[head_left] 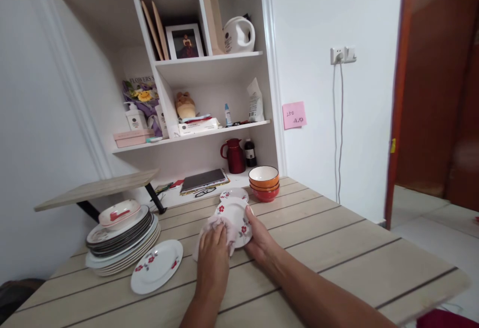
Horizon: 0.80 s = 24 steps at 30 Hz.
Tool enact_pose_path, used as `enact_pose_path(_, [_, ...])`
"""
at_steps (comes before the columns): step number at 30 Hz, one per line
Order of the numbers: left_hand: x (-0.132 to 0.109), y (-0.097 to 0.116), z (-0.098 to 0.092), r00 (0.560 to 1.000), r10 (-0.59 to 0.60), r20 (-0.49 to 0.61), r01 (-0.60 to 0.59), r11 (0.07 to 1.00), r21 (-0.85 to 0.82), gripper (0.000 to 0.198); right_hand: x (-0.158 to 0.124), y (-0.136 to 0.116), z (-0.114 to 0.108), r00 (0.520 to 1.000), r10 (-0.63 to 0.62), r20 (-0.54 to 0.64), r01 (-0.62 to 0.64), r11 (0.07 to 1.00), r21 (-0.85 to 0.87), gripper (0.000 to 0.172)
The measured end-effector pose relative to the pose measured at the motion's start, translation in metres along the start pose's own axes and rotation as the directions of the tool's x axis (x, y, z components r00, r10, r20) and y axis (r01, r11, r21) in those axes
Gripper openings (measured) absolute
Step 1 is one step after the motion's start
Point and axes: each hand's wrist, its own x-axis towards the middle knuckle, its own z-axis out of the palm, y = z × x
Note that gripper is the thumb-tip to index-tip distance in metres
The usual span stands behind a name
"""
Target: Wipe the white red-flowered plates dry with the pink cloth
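Observation:
My right hand [259, 238] grips the right edge of a white plate with red flowers [236, 213], which is tilted up above the table. Bunched under the fingers of my left hand [215, 248] is a pale pink cloth [204, 228], pressed against the plate's left side. Behind the held plate, a small flowered dish [235, 194] rests on the table, partly covered by it. An oval flowered plate [157, 266] lies flat to the left of my left hand.
A tall stack of plates [123, 248] topped by a bowl [119, 213] stands at left, beside a small raised shelf [101, 188]. Stacked orange and red bowls [264, 183] sit at the table's back. Behind are a red jug [235, 156], a laptop [202, 179] and glasses [205, 192].

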Motion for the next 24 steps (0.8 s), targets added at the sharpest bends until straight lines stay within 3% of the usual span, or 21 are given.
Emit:
enact_pose_path(2, [0.001,0.001,-0.001,0.999,0.031,-0.018,-0.031,0.999,-0.013,0.043,-0.001,0.003,-0.001,1.000,0.001,-0.019,-0.001,0.999,-0.032,0.043])
enact_pose_path(6, [0.002,0.009,-0.007,0.969,0.232,-0.088,-0.239,0.969,-0.070,0.048,-0.005,0.008,-0.003,0.999,0.039,-0.038,-0.044,0.991,-0.124,0.037])
enact_pose_path(8, [0.004,0.013,-0.010,0.961,0.265,-0.085,-0.272,0.958,-0.092,0.048,-0.007,0.009,-0.003,0.998,0.054,-0.045,-0.059,0.989,-0.134,0.036])
enact_pose_path(14, [0.007,0.016,-0.013,0.999,-0.013,-0.042,0.011,0.999,-0.037,0.058,-0.010,0.008,0.003,0.994,0.106,0.020,-0.104,0.990,-0.093,0.038])
enact_pose_path(20, [0.004,0.014,-0.013,0.987,-0.109,-0.121,0.099,0.992,-0.084,0.050,-0.014,0.011,0.011,0.989,0.084,0.124,-0.085,0.996,0.002,0.045])
enact_pose_path(24, [0.003,0.009,-0.007,0.967,-0.158,-0.200,0.094,0.950,-0.297,0.042,-0.011,0.007,0.011,0.994,0.023,0.104,-0.027,0.999,0.036,0.047])
